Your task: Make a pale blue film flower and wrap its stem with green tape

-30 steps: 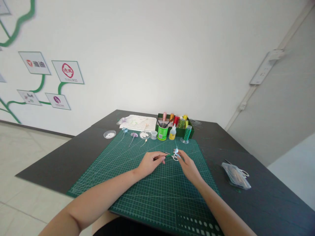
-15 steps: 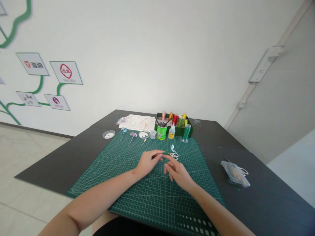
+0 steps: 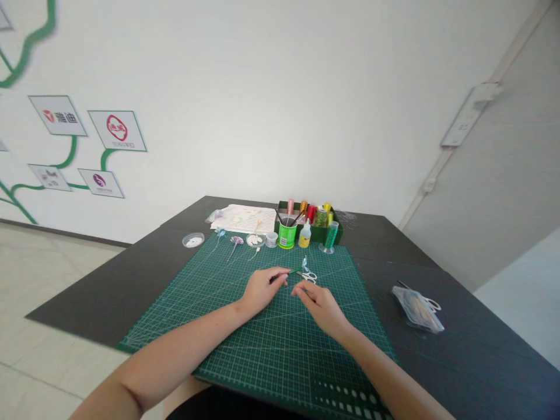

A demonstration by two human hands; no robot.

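Observation:
My left hand (image 3: 266, 287) pinches a thin green-wrapped stem (image 3: 294, 270) between thumb and fingertips. At the stem's far end is a small pale-blue flower (image 3: 305, 263). Just to the right and lower, my right hand (image 3: 319, 300) has its thumb and forefinger pressed together, apart from the stem; whatever lies between them is too fine to see. White-handled scissors (image 3: 310, 277) rest on the green cutting mat (image 3: 245, 344) just beyond my fingers, partly behind the stem.
Along the mat's far edge stand a green can (image 3: 286, 236) with brushes, a glue bottle (image 3: 305, 234), a green thread spool (image 3: 331, 234) and a box (image 3: 312, 232) of colored spools. Finished flowers (image 3: 237, 240) lie left. A plastic case (image 3: 417, 310) sits on the right.
My right hand has drawn back slightly from the stem, and its extended forefinger has curled in to meet the thumb. My left hand stays in place, the flower tilting slightly.

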